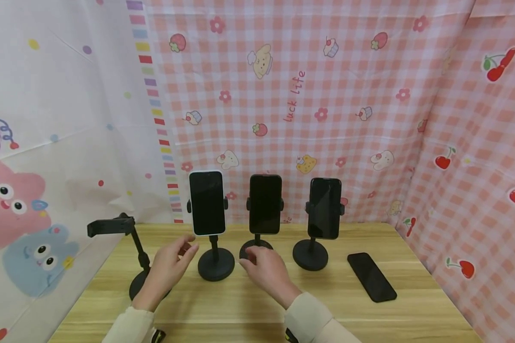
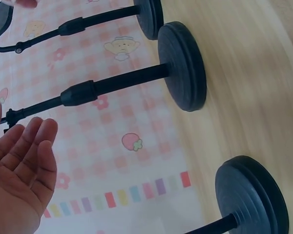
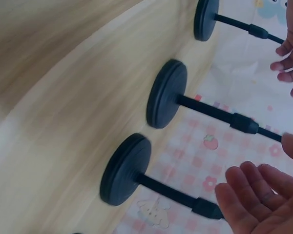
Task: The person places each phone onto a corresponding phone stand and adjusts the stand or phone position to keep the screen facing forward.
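Note:
My left hand point(image 1: 171, 264) hovers with relaxed fingers between the leftmost stand and a white-edged phone point(image 1: 208, 203), holding nothing. That phone sits upright in the clamp of a black phone stand point(image 1: 216, 265). My right hand point(image 1: 268, 271) is in front of the middle stand and hides part of its base; its fingers are loosely bent around nothing. A black phone point(image 1: 265, 205) is clamped upright in that middle stand. In the left wrist view the left palm point(image 2: 19, 175) is bare beside a stand pole point(image 2: 132, 80). The right wrist view shows the right fingers point(image 3: 249, 187) likewise bare.
At the left, an unloaded phone stand point(image 1: 111, 226) has its holder tipped flat. Another phone point(image 1: 324, 208) stands clamped on the right stand point(image 1: 310, 255). A loose black phone point(image 1: 371, 277) lies on the wooden table point(image 1: 223, 314). Patterned cloth point(image 1: 347, 138) hangs behind and at both sides.

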`<state>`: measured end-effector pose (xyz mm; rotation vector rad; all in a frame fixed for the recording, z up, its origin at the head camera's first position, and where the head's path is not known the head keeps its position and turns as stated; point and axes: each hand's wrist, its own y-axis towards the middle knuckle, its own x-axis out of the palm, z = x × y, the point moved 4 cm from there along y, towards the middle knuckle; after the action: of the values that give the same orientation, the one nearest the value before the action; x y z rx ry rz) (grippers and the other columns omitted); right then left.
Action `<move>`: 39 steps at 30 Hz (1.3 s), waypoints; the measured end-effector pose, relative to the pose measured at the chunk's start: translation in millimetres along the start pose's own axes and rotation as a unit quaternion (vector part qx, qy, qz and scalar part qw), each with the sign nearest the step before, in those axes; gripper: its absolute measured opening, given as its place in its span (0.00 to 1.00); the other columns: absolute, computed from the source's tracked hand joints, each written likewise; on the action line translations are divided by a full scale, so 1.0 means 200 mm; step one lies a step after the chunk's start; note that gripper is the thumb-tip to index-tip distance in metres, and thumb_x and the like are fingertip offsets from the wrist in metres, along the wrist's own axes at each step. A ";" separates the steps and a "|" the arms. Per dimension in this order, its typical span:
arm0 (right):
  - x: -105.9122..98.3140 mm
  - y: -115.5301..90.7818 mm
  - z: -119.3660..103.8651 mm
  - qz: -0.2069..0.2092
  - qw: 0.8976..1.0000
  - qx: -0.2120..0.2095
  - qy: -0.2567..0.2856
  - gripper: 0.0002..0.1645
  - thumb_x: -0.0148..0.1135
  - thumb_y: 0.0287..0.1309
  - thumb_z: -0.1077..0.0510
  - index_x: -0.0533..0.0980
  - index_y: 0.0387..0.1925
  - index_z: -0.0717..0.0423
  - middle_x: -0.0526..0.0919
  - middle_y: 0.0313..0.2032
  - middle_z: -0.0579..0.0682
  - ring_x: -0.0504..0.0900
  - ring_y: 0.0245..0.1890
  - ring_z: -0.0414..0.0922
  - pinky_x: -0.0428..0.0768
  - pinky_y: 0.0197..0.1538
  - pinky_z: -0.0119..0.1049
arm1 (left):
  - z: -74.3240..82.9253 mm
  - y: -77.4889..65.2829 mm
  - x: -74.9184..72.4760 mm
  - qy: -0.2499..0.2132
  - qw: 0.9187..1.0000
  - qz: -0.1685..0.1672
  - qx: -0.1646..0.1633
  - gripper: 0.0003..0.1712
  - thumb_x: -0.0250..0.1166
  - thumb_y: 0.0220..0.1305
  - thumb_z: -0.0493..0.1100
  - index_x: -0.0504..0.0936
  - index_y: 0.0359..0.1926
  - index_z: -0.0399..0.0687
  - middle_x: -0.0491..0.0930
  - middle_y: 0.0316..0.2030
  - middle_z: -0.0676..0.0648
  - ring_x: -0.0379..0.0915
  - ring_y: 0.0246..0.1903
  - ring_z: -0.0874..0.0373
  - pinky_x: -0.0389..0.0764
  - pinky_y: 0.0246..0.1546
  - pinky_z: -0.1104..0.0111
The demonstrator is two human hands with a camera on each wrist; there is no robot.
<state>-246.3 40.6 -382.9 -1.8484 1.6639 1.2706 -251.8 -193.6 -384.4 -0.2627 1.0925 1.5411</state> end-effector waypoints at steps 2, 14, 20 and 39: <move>0.00 -0.02 0.03 -0.016 1.000 0.012 -0.005 0.22 0.64 0.58 0.48 0.81 0.48 0.59 0.85 0.34 0.51 0.78 0.31 0.43 0.80 0.38 0.44 | 0.00 -0.01 0.01 0.009 1.000 -0.009 0.001 0.17 0.59 0.68 0.45 0.80 0.50 0.37 0.85 0.32 0.44 0.78 0.31 0.55 0.82 0.34 0.54; -0.01 -0.13 0.25 -0.089 0.995 0.042 -0.032 0.26 0.64 0.56 0.47 0.80 0.48 0.63 0.84 0.45 0.60 0.80 0.45 0.54 0.80 0.47 0.54 | -0.02 -0.04 0.05 0.063 0.989 -0.123 -0.044 0.21 0.60 0.66 0.51 0.81 0.50 0.39 0.85 0.37 0.44 0.78 0.34 0.56 0.82 0.35 0.55; -0.02 -0.20 0.36 -0.096 0.993 0.059 -0.043 0.26 0.65 0.55 0.47 0.80 0.48 0.63 0.84 0.46 0.61 0.80 0.46 0.56 0.79 0.47 0.55 | -0.03 -0.08 0.07 0.099 0.975 -0.188 -0.062 0.22 0.61 0.64 0.53 0.81 0.48 0.39 0.85 0.40 0.41 0.79 0.37 0.51 0.81 0.39 0.51; -0.17 -0.40 0.61 -0.139 0.973 0.138 -0.123 0.28 0.68 0.52 0.49 0.79 0.48 0.65 0.83 0.45 0.62 0.79 0.45 0.58 0.77 0.47 0.57 | -0.09 -0.18 0.06 0.152 0.940 -0.281 -0.119 0.23 0.69 0.54 0.53 0.83 0.44 0.41 0.83 0.34 0.44 0.77 0.34 0.51 0.79 0.35 0.50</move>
<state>-215.5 173.0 -444.9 -1.6169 1.3214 1.0434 -230.5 -203.1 -419.7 -0.9244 0.9484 1.1276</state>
